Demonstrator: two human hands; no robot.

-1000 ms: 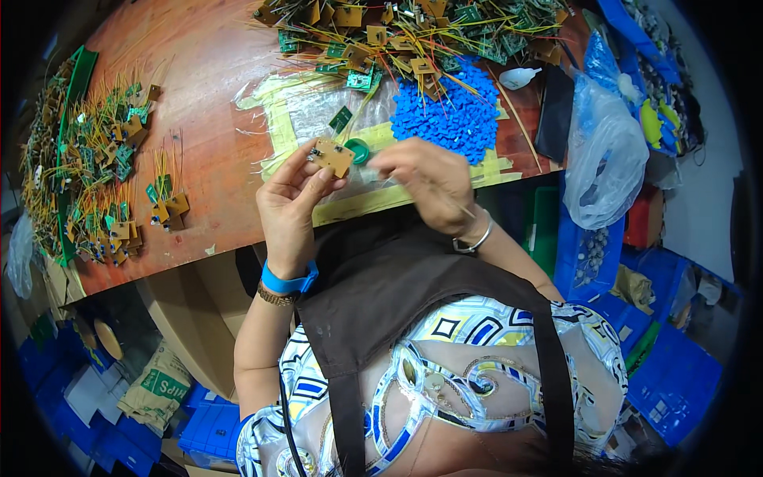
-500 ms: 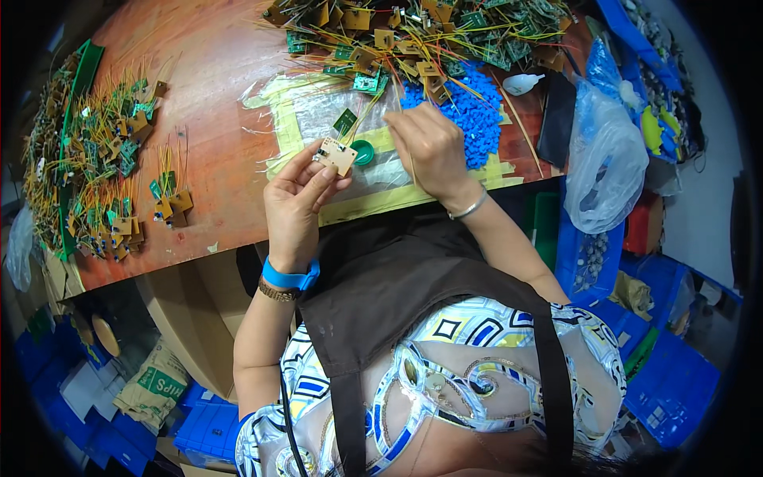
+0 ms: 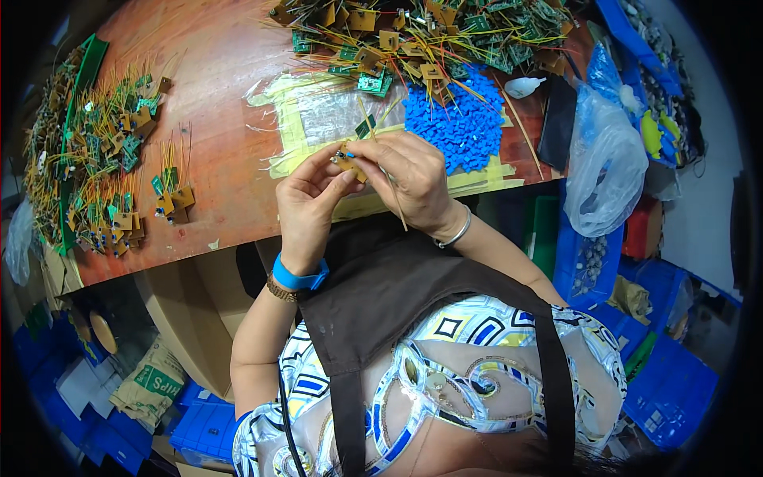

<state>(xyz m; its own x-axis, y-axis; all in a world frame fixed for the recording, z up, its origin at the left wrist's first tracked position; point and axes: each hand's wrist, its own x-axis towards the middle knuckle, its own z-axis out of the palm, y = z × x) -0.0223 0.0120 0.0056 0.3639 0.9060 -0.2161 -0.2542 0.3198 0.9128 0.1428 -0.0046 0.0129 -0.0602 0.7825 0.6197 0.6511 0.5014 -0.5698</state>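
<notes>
My left hand pinches a small tan circuit board by its edge, above the front of the table. A small green board shows just beyond it, beside thin wires. My right hand is closed on a thin wooden stick, which runs down past the palm. Its thumb and fingertips meet the tan board, where a tiny blue piece shows. Whether the fingers grip that piece or it sits on the board, I cannot tell. Right of the hands lies a pile of small blue pieces.
A heap of wired circuit boards covers the far side. More wired boards lie at left by a green strip. A white bottle, a black flat object and a clear plastic bag are at right.
My right hand has come down and left from near the blue pile to the board. My left hand has shifted slightly right and tilted the board. The green round cap is now hidden.
</notes>
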